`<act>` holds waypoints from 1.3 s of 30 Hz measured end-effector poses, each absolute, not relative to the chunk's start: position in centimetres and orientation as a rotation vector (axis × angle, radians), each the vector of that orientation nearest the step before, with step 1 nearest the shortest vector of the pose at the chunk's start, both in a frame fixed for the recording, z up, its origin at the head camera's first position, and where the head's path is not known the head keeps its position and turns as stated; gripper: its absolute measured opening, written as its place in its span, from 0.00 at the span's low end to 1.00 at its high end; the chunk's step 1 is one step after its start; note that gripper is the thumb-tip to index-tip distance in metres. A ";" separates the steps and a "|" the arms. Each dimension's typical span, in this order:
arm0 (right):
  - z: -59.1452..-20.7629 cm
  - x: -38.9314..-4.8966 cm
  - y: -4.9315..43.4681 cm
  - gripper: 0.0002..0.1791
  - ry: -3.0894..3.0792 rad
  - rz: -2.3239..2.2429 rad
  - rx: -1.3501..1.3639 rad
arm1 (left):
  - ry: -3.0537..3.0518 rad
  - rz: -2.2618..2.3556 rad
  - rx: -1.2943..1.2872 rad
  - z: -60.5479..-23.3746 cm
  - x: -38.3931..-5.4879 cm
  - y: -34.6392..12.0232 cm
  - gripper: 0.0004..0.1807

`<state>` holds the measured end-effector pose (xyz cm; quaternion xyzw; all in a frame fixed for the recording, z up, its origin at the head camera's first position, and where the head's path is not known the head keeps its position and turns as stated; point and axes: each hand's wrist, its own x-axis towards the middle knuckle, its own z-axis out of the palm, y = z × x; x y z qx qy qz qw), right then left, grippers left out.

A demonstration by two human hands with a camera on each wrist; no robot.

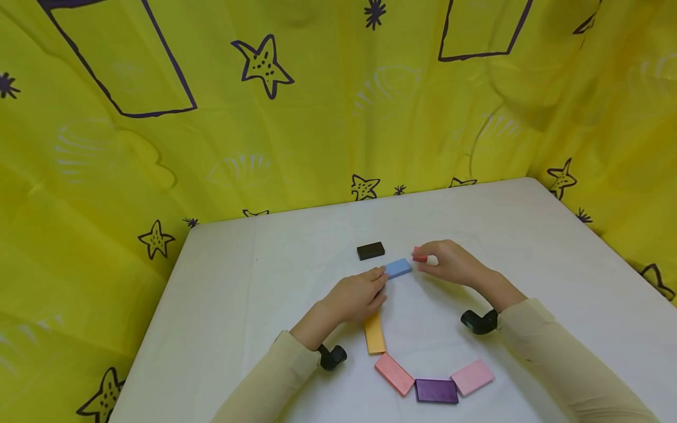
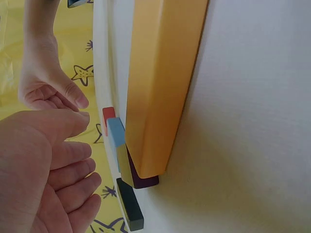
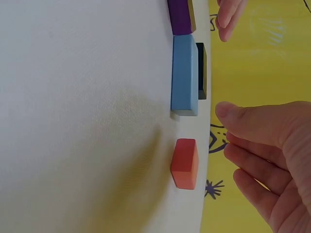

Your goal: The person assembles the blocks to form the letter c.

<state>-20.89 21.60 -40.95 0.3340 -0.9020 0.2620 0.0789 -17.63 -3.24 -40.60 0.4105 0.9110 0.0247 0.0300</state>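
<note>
My left hand (image 1: 355, 295) is over the left side of a curved row of blocks, its fingertips overlapping the end of a light blue block (image 1: 398, 268). Its fingers look loosely bent in the left wrist view, holding nothing. A yellow-orange block (image 1: 375, 335) extends from below that hand. Beside the blue block lies a dark purple block (image 3: 180, 17), hidden by the left hand in the head view. A small red block (image 3: 184, 163) sits just past the blue block's other end. My right hand (image 3: 272, 160) hovers beside it with relaxed, parted fingers.
The row continues nearer me with a coral block (image 1: 394, 374), a purple block (image 1: 436, 391) and a pink block (image 1: 472, 377). Behind the blue block lies a black block (image 1: 371, 251). A yellow patterned curtain (image 1: 317, 129) borders the white table (image 1: 222, 282).
</note>
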 end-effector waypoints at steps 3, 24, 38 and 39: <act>-41.2 -21.2 21.4 0.14 -2.701 0.786 0.992 | 2.795 0.081 1.250 -40.9 -18.0 -3.2 0.27; -41.6 -22.8 20.0 0.13 -2.852 0.806 0.889 | 2.700 -0.049 1.245 -41.4 -19.1 -2.2 0.28; -41.5 -24.0 18.4 0.12 -2.906 0.831 0.831 | 2.704 -0.061 1.204 -41.6 -19.6 -1.3 0.30; -41.5 -24.1 18.3 0.12 -2.911 0.832 0.838 | 2.705 -0.061 1.198 -41.7 -19.6 -1.2 0.30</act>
